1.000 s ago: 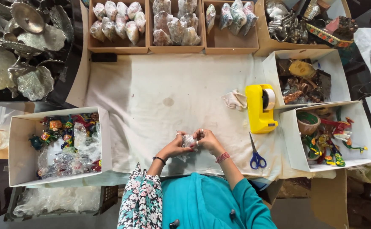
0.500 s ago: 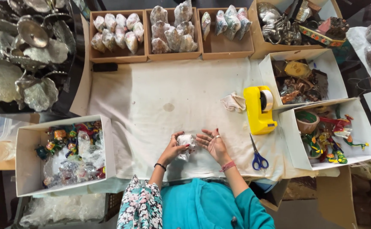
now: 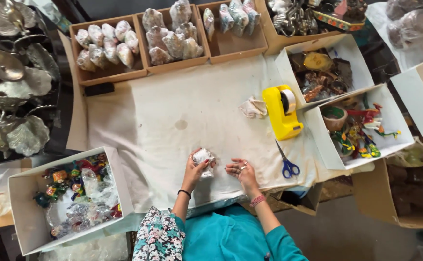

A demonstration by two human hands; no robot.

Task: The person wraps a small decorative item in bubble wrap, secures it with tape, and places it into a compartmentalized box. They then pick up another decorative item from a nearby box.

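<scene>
Presently I observe left hand (image 3: 193, 170) grasping small plastic-wrapped bundle (image 3: 203, 157), lifted just above white cloth (image 3: 173, 121) near front table edge. Right hand (image 3: 240, 172) released, palm up, fingers loosely curled, just beside bundle, not touching. I note blue-handled scissors (image 3: 287, 163) near right hand; yellow tape dispenser (image 3: 281, 111) farther back. White box (image 3: 32, 222) of wrapped colourful figurines sits at left.
</scene>
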